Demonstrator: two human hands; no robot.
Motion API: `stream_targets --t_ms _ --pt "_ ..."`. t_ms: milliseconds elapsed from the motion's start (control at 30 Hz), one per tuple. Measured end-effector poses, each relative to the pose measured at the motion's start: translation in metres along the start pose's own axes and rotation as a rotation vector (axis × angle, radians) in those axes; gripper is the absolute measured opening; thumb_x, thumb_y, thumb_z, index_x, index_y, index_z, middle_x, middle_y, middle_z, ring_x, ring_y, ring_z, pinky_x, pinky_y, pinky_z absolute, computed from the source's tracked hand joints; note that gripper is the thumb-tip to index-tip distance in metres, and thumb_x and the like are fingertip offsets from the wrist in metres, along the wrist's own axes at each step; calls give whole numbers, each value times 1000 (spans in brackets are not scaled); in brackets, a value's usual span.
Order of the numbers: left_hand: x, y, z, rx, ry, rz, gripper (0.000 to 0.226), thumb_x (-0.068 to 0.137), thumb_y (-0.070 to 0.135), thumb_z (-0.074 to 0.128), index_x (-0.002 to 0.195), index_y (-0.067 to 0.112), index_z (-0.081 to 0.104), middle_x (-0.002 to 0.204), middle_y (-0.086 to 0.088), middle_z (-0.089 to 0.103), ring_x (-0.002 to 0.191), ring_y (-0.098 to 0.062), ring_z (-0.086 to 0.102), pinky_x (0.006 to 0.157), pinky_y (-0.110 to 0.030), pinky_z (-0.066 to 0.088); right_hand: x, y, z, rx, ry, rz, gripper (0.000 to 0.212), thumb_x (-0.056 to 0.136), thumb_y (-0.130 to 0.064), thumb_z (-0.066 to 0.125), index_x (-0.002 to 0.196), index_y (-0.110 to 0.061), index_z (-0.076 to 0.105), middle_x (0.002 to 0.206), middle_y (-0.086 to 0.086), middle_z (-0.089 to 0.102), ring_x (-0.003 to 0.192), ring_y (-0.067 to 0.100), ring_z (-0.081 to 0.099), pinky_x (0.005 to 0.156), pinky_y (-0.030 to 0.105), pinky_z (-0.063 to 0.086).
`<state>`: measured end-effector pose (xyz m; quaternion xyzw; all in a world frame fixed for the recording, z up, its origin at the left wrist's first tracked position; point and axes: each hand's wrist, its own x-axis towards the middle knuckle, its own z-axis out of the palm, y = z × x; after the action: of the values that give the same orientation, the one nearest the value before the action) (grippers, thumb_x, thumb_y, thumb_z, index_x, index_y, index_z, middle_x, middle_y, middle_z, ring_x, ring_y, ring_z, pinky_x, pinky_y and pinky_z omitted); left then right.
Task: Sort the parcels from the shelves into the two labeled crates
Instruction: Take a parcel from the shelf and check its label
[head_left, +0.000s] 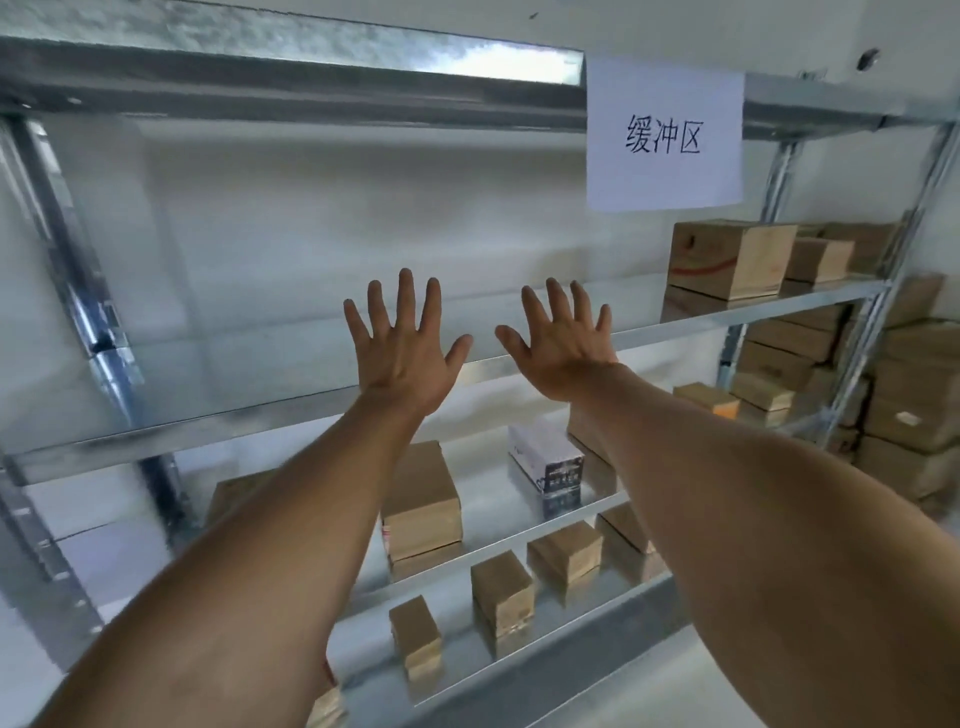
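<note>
Head view, and the metal shelves fill the picture, a paper sign hanging at one o'clock. Cardboard parcels sit stacked at three o'clock, more crowd the tiers from five to six o'clock, a brown box beside a white printed box. No crates in sight anywhere.

Both arms are up, dead centre. Left hand spread wide, fingers straight, gripping nothing. Right hand the same, fully splayed, empty, just beside its partner, thumbs nearly meeting. Whether the palms touch the shelf edge, I cannot tell.

No parcel picked yet, I reckon. Smart play here: drop to the nearer boxes at six o'clock, take one squarely by opposite sides, read its label before turning away to find the crates.
</note>
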<state>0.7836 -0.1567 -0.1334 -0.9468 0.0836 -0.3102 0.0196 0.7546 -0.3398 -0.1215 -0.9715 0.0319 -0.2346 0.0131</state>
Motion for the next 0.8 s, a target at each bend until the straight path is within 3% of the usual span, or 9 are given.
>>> stream_targets --t_ms 567,800 --pt "237 310 132 -84 -23 37 76 98 69 13 160 28 1 169 -5 -4 153 -41 -3 121 -61 -1 214 311 90 -53 -16 5 72 100 -65 11 160 -27 5 169 4 -1 154 31 -7 121 61 3" --pt "304 407 159 -9 -21 36 75 98 68 14 160 28 4 169 -6 0 152 -42 1 120 -62 3 285 420 110 -20 101 -62 69 102 -62 16 159 -24 15 168 7 9 154 33 2 120 61 8"
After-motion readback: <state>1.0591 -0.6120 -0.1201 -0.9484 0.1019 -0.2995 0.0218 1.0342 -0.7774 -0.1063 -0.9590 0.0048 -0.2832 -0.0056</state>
